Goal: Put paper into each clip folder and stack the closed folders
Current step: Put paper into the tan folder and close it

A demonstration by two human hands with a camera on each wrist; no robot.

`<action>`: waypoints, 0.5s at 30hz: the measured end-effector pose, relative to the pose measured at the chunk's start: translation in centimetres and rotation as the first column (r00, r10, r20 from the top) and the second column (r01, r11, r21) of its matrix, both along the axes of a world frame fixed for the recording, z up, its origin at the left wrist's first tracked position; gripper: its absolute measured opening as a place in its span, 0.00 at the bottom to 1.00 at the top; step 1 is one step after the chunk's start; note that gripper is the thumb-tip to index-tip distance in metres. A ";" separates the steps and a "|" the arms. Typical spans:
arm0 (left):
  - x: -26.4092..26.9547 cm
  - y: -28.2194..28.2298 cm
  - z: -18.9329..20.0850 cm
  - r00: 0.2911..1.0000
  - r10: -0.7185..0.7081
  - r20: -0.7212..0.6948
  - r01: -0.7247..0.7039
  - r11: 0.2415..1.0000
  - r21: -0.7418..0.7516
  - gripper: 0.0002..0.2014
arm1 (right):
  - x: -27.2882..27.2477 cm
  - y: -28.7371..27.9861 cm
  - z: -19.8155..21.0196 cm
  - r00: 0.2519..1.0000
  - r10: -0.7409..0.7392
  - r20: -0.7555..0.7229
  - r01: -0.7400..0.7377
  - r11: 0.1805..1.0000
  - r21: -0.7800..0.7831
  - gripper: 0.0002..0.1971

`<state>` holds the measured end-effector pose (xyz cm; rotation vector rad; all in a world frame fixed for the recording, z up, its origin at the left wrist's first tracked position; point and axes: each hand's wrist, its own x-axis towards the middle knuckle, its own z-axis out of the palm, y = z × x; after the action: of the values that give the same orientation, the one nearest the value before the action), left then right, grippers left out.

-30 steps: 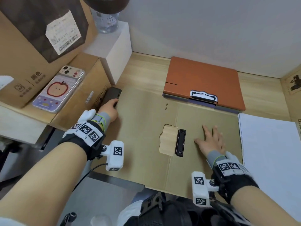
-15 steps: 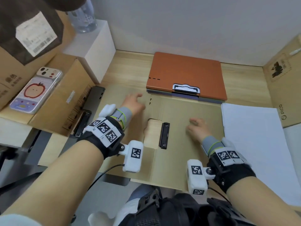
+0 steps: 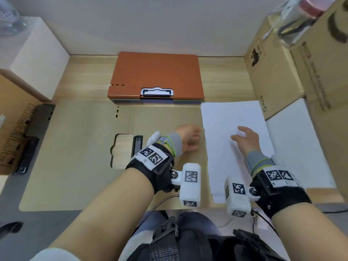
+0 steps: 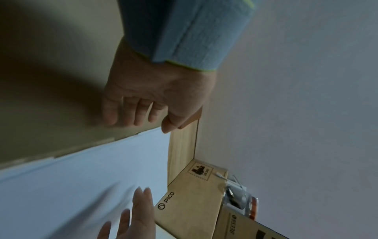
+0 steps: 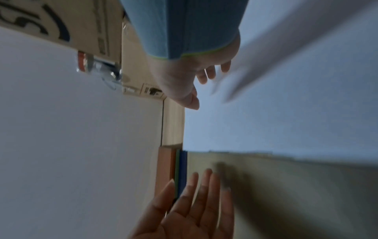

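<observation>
An opened tan clip folder (image 3: 79,151) lies flat on the desk, its black clip (image 3: 137,146) beside the centre cutout. Behind it sits a closed stack of folders topped by an orange folder (image 3: 156,74) with a silver clip (image 3: 157,91). A stack of white paper (image 3: 235,147) lies right of the tan folder. My left hand (image 3: 188,138) hovers over the folder's right half near the paper's edge, fingers relaxed and empty (image 4: 141,103). My right hand (image 3: 244,138) is spread over the paper, fingers straight, holding nothing (image 5: 196,76).
Cardboard boxes (image 3: 282,76) stand at the right, with a clear jar (image 3: 293,21) on top. A white box (image 3: 35,59) and more cardboard boxes (image 3: 11,125) line the left. A dark grey folder (image 3: 40,119) lies under the tan folder's left edge.
The view swung right. My left hand crossed from the folder's left side to its right half. My right hand left the folder and now hovers over the white paper.
</observation>
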<state>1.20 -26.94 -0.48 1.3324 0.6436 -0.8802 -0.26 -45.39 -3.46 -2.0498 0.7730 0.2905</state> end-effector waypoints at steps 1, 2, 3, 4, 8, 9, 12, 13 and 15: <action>-0.2 -0.9 -0.1 1.000 0.011 -0.018 -0.011 1.000 -0.003 0.07 | -0.2 -1.3 -0.2 0.999 -0.019 -0.027 0.018 0.998 -0.058 0.26; -0.4 -1.5 -0.2 0.999 0.012 -0.032 -0.012 1.000 -0.002 0.11 | -0.5 -2.4 -0.3 0.998 -0.026 -0.059 0.020 0.994 -0.105 0.28; -0.6 -2.2 -0.3 0.999 0.025 -0.047 -0.025 1.000 -0.005 0.16 | -0.8 -3.5 -0.5 0.996 -0.031 -0.086 0.019 0.990 -0.138 0.29; -0.6 -2.6 -0.5 0.998 0.028 -0.049 -0.029 1.000 -0.010 0.19 | -1.1 -4.3 -0.6 0.994 -0.032 -0.109 0.015 0.988 -0.151 0.30; -0.6 -3.9 -0.8 0.997 0.056 -0.047 -0.056 0.998 0.005 0.20 | -1.9 -5.7 -1.1 0.983 0.014 -0.183 -0.047 0.983 -0.178 0.34; -0.5 -4.2 -0.8 0.998 0.056 -0.039 -0.055 0.998 0.018 0.19 | -2.0 -5.7 -1.2 0.978 0.028 -0.209 -0.068 0.980 -0.188 0.34; -0.3 -4.8 -0.7 0.999 0.014 -0.034 -0.012 0.997 0.071 0.11 | -2.3 -5.3 -1.3 0.962 0.054 -0.269 -0.114 0.971 -0.211 0.36; -0.3 -4.8 -0.7 0.999 -0.003 -0.035 0.006 0.996 0.084 0.09 | -2.3 -5.1 -1.3 0.956 0.067 -0.286 -0.134 0.965 -0.224 0.36; -0.2 -4.9 -0.6 0.999 -0.037 -0.030 0.040 0.993 0.111 0.09 | -2.3 -5.0 -1.3 0.945 0.084 -0.316 -0.166 0.955 -0.244 0.36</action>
<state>1.05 -31.83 -1.08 1.4386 0.6993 -0.9067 -2.57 -50.38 -4.79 -2.3484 0.9070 0.6137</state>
